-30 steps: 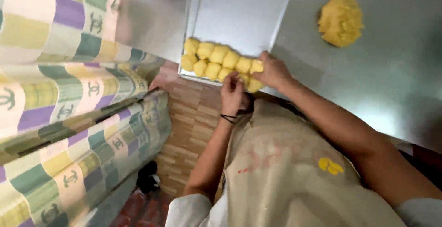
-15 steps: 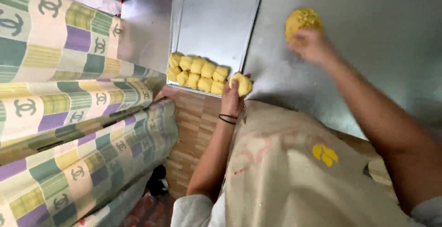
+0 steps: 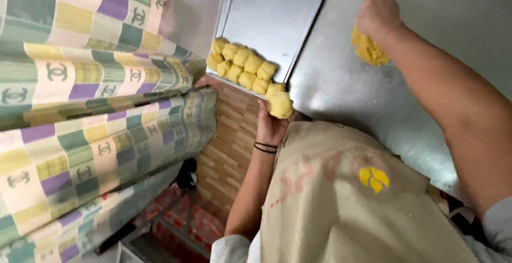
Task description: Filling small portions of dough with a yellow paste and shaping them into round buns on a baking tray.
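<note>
Yellow dough is the matter in both hands; a rounded yellow dough ball sits on the fingertips of the left hand, which is turned palm up and cupped loosely beneath it, fingers curled around the ball's underside rather than squeezing it. That ball lies at the near right corner of the flat silver metal baking tray, touching or just beside the last piece in the two rows of small yellow dough pieces that run slantwise along the tray's near edge; the rest of the tray is bare metal. The left forearm rises from below, alongside the beige apron, with thin black bands around the wrist. Well apart, up and to the right across the steel tabletop, the right hand is closed down, knuckles up, over a lump of crumbly yellow dough; whether it pinches a portion or only presses on the lump cannot be told (the fingers are hidden beneath the hand). The right arm stretches long and nearly straight from the lower right corner toward that lump. So the left hand is the nearer one to the rows, the right to the lump. A checked cloth in green, yellow and purple hangs in folds on the left.
</note>
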